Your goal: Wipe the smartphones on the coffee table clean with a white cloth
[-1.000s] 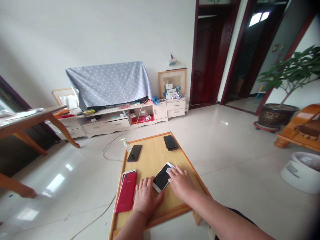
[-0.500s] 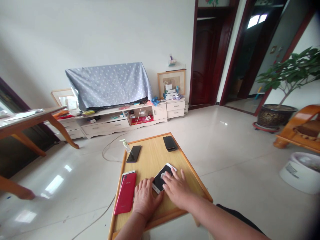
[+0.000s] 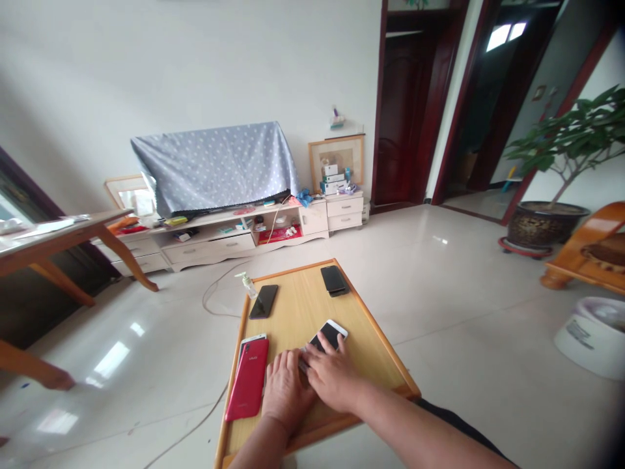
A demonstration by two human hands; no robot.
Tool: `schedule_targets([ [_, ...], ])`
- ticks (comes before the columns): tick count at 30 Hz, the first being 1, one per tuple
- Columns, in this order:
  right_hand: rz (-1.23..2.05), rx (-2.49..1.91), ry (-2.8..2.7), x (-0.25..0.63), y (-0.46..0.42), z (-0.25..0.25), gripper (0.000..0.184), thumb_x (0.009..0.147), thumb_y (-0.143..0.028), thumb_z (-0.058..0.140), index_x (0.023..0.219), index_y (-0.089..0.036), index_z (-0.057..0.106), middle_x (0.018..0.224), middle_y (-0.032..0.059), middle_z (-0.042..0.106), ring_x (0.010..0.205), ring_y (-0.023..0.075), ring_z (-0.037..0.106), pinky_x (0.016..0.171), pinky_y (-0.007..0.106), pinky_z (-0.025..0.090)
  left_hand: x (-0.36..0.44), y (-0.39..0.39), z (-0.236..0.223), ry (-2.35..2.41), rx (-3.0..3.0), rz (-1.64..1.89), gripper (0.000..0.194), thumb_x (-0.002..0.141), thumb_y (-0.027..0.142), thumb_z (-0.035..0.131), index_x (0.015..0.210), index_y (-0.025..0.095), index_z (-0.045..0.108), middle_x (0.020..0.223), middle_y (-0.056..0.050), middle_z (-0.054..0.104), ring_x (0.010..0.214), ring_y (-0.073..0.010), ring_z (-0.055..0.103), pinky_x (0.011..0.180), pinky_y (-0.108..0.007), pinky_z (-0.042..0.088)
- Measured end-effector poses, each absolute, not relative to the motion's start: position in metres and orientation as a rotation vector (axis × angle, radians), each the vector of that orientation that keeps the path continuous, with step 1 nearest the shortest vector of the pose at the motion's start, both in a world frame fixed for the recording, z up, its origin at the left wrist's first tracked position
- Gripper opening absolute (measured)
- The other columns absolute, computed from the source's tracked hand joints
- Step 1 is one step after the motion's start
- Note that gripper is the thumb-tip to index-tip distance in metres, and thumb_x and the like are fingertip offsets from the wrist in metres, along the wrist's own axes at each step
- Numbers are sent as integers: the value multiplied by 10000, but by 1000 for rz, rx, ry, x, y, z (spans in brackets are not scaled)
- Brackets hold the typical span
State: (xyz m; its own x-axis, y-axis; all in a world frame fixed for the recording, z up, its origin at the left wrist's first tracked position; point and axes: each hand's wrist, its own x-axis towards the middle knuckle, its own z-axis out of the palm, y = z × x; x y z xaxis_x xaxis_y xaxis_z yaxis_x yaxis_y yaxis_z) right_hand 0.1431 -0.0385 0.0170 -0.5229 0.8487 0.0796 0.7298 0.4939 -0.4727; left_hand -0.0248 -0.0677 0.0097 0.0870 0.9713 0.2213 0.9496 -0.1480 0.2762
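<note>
A white-framed smartphone (image 3: 333, 330) lies screen up on the small wooden table (image 3: 299, 293), tilted toward the upper right. My left hand (image 3: 286, 387) is closed at its lower left corner, thumb and fingers around the edge. Over the lower part of the screen lies my right hand (image 3: 329, 371), its fingertips pressed down close to the left fingers. A small pale piece shows by those fingertips, too covered to name. Left of my left hand, a red phone (image 3: 248, 384) rests back up on top of a white phone (image 3: 254, 338).
A black phone (image 3: 263, 301) lies by a clear pump bottle (image 3: 247, 284) at the table's far left corner. Stacked dark phones (image 3: 334, 280) are at the far right corner. Beyond stands a white TV cabinet (image 3: 209, 250); a white bucket (image 3: 593, 339) is on the floor at right.
My right hand has slid down and left across the screen, toward my left hand, uncovering the phone's upper part. My left hand stays at the phone's lower corner.
</note>
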Motion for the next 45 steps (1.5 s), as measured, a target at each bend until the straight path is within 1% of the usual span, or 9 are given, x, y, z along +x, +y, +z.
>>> schedule_targets([
  [8,509,-1863,-2179,168,6,26,509,1027,-391,263,1506,-312,415,1591,20,378,1532,321,23,1142,694,-44,-26,-67,8,2011,2265,525,482,783,445,644,1198,226,534,1153,-81,623,1127,-286,539,963,-396,386],
  [15,504,-1487,-2380,144,-22,15,488,1026,-405,291,1486,-333,436,1574,20,408,1517,286,156,1157,661,-84,-22,-68,14,2034,2261,537,420,817,458,606,1167,231,554,1115,-83,633,1083,-277,553,946,-401,389],
  [18,488,-1624,-2326,155,-14,22,494,1028,-394,279,1488,-317,441,1567,31,418,1525,292,121,1142,668,-128,-22,-68,14,2027,2266,498,446,798,466,627,1170,229,564,1129,-79,628,1105,-281,544,946,-390,387],
  [22,496,-1791,-2251,170,-6,26,534,1027,-391,265,1523,-247,401,1588,76,375,1526,292,122,1163,645,-98,-24,-66,12,2028,2267,461,485,787,466,638,1209,235,572,1167,-75,619,1142,-281,527,960,-383,376],
  [27,452,-1481,-2396,155,-38,14,550,1031,-423,273,1517,-208,412,1573,102,396,1510,259,206,1203,562,-86,-22,-66,14,2035,2253,414,510,838,512,585,1272,245,571,1203,-87,614,1144,-278,529,979,-392,367],
  [31,436,-1543,-2379,167,-39,15,532,1032,-429,273,1505,-244,433,1575,64,397,1518,265,178,1189,586,-122,-21,-66,15,2033,2268,401,537,829,521,591,1298,261,573,1207,-86,615,1152,-284,526,977,-393,368],
  [35,436,-1773,-2293,192,-25,21,565,1030,-421,256,1529,-195,394,1582,88,377,1524,284,149,1186,611,-95,-22,-66,15,2018,2288,405,540,808,509,614,1290,269,585,1200,-83,614,1151,-285,522,969,-385,367],
  [42,544,-1471,-2406,181,-61,15,569,1042,-453,202,1538,-238,380,1599,55,353,1525,245,153,1216,546,-58,-22,-66,12,2021,2302,407,558,815,543,599,1292,252,582,1211,-90,607,1146,-281,525,964,-385,372],
  [45,541,-1584,-2366,194,-53,20,564,1045,-447,187,1527,-245,399,1592,45,369,1528,250,135,1206,565,-73,-21,-67,14,2024,2301,401,554,817,524,603,1300,255,578,1217,-89,605,1155,-280,519,969,-386,366],
])
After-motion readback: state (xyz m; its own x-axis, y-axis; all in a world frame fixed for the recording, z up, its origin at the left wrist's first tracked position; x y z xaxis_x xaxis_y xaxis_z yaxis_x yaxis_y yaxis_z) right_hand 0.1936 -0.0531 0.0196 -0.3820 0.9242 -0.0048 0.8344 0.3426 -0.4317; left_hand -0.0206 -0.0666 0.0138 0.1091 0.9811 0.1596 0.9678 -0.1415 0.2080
